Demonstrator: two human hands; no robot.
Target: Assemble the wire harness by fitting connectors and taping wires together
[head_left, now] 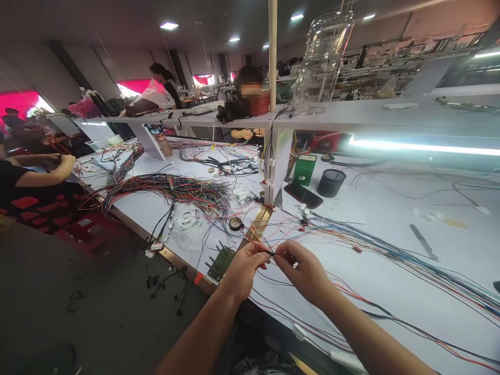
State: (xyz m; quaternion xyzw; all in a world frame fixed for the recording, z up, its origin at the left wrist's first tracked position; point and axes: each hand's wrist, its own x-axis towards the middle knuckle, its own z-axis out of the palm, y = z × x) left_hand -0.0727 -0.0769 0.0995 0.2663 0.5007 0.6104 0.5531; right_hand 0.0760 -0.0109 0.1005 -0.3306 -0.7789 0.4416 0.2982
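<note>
Black strand point(272, 254), too small to tell whether wire or tape, sits at the fingertips of both hands, at the centre of the clock used below. The left hand point(245, 266) is nearly closed: thumb and forefinger press together on the strand, the other fingers curled under. The right hand point(301, 270) meets it from the three o'clock side, thumb and forefinger tips drawn together on the strand, with a small hollow between them further back; its remaining fingers fold loosely.

At nine o'clock, just beside the left hand, lies a green block point(222, 262) with upright pegs. A roll of black tape point(235, 224) rests near at ten o'clock, and beyond it in the same direction spreads a thick bundle of mixed-colour wires point(167, 186). A dark phone point(303, 195) lies at one o'clock. Toward three o'clock, long blue and red wires point(385, 249) run across the white tabletop point(394, 307).
</note>
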